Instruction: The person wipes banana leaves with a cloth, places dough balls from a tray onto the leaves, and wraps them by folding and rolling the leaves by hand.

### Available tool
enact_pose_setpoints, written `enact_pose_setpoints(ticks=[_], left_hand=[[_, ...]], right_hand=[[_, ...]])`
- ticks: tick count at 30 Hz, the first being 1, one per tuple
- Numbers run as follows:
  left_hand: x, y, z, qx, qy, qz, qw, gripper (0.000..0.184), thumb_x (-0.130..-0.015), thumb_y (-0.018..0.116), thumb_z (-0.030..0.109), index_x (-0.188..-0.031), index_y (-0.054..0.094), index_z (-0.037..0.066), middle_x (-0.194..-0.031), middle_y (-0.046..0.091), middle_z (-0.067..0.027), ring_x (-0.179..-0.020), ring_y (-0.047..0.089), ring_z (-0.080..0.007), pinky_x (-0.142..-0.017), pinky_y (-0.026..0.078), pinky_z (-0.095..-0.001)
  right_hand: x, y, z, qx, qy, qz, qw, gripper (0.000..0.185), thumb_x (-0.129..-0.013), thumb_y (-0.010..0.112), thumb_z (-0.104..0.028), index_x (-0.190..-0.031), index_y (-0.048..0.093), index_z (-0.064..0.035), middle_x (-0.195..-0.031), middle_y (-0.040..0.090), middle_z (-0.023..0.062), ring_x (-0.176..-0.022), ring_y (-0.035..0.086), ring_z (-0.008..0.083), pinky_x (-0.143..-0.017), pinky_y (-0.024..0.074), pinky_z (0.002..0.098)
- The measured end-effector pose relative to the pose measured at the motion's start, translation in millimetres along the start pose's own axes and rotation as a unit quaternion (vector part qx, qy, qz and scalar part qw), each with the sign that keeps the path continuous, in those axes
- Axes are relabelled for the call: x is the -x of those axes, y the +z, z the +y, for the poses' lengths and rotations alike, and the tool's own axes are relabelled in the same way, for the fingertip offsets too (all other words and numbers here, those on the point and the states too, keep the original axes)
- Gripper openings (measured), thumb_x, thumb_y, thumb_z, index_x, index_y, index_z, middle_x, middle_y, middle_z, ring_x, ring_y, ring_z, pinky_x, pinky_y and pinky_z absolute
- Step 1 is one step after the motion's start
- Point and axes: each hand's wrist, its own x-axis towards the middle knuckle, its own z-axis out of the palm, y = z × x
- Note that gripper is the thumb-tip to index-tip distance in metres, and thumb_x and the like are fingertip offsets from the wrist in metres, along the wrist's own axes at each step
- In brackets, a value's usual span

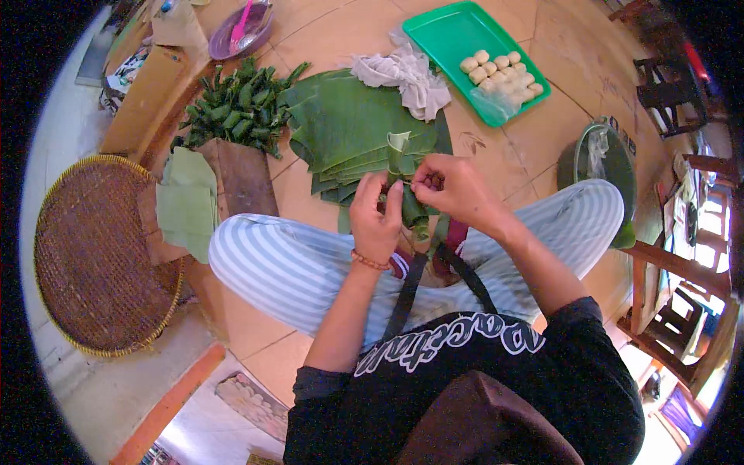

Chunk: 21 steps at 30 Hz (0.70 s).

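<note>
A folded green leaf parcel (412,203), probably banana leaf, is between my two hands above my crossed legs. My left hand (377,215), with a beaded bracelet on its wrist, pinches the parcel's left side between thumb and fingers. My right hand (456,188) is closed at the parcel's right side, its fingertips pinched near the upper part. Whether a thin tie is between those fingertips is too small to tell. A rolled leaf end (397,142) sticks up above the parcel. Just beyond lies a stack of flat green leaves (341,116).
A heap of wrapped leaf parcels (240,105) lies back left, near a purple bowl (223,39). A white cloth (411,81) rests on the leaves. The green tray (446,35) carries several pale dough balls (500,74). A woven basket (105,256) is left; a green tub (624,167) is right.
</note>
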Motion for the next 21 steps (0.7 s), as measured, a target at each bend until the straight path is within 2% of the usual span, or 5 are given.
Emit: enact_pose_setpoints(ticks=[6, 9, 15, 18, 21], left_hand=[[-0.7, -1.6, -3.7, -0.047, 0.087, -0.024, 0.995, 0.016, -0.077, 0.058, 0.001, -0.092, 0.059, -0.003, -0.08, 0.057, -0.0139, -0.072, 0.056, -0.0283, -0.064, 0.045, -0.0328], [1.2, -0.6, -4.5, -0.057, 0.103, -0.026, 0.993, 0.02, -0.076, 0.059, -0.001, -0.095, 0.061, -0.002, -0.081, 0.058, -0.013, -0.071, 0.057, -0.0273, -0.063, 0.046, -0.0322], [4.2, -0.1, -5.7, -0.056, 0.066, -0.023, 0.996, 0.024, -0.074, 0.059, -0.003, -0.098, 0.062, -0.001, -0.079, 0.058, -0.0116, -0.068, 0.057, -0.0242, -0.06, 0.046, -0.0303], [4.4, -0.8, -5.8, -0.051, 0.067, -0.017, 0.996, 0.026, -0.073, 0.06, -0.005, -0.099, 0.062, 0.0, -0.079, 0.058, -0.0114, -0.066, 0.056, -0.0225, -0.06, 0.045, -0.0294], [6.0, 0.7, -7.4, -0.042, 0.061, -0.007, 0.997, 0.028, -0.073, 0.06, -0.006, -0.1, 0.062, 0.0, -0.078, 0.057, -0.0112, -0.065, 0.056, -0.0216, -0.059, 0.045, -0.029]], right_hand=[[0.4, 3.4, 0.0, 0.044, -0.008, 0.006, 0.999, 0.016, -0.073, 0.06, -0.009, -0.081, 0.056, 0.0049, -0.069, 0.058, 0.0136, -0.062, 0.057, 0.0175, -0.057, 0.0461, 0.0304], [0.0, 8.8, 3.3, 0.077, 0.003, 0.012, 0.997, 0.016, -0.074, 0.059, -0.008, -0.083, 0.055, 0.0053, -0.07, 0.057, 0.0167, -0.062, 0.058, 0.0218, -0.057, 0.0455, 0.033], [-0.2, 22.2, 9.8, 0.092, -0.027, 0.062, 0.993, 0.015, -0.074, 0.057, -0.008, -0.08, 0.054, 0.0054, -0.074, 0.057, 0.0229, -0.066, 0.057, 0.0354, -0.057, 0.0442, 0.0392], [-1.9, 24.4, 6.7, 0.078, 0.014, 0.053, 0.995, 0.017, -0.072, 0.057, -0.009, -0.08, 0.054, 0.0053, -0.075, 0.057, 0.0245, -0.069, 0.057, 0.0387, -0.058, 0.0437, 0.0414], [-2.7, 34.8, 18.8, 0.071, -0.03, 0.099, 0.992, 0.017, -0.071, 0.058, -0.008, -0.081, 0.054, 0.0052, -0.074, 0.057, 0.0248, -0.069, 0.057, 0.0388, -0.058, 0.0433, 0.0421]])
